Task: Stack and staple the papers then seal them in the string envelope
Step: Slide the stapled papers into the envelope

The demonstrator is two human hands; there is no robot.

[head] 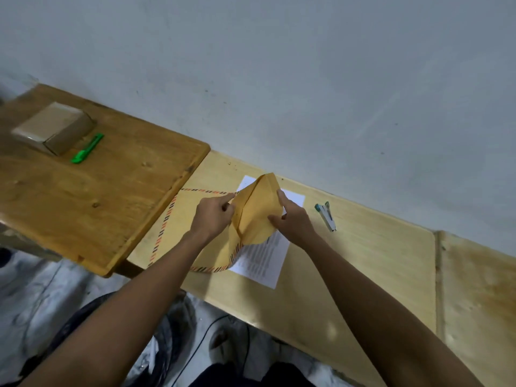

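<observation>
A yellow-brown envelope with a red-and-black striped border lies on the pale wooden bench, its right end lifted and bowed. My left hand pinches that lifted end from the left, and my right hand grips it from the right. The printed white papers lie flat beneath it, showing at the far edge and toward me. A small silver stapler with teal ends rests to the right of my right hand.
A darker wooden table adjoins the bench on the left, carrying a brown cardboard box and a green utility knife. A pale wall runs right behind the bench. A black cable lies on the floor below.
</observation>
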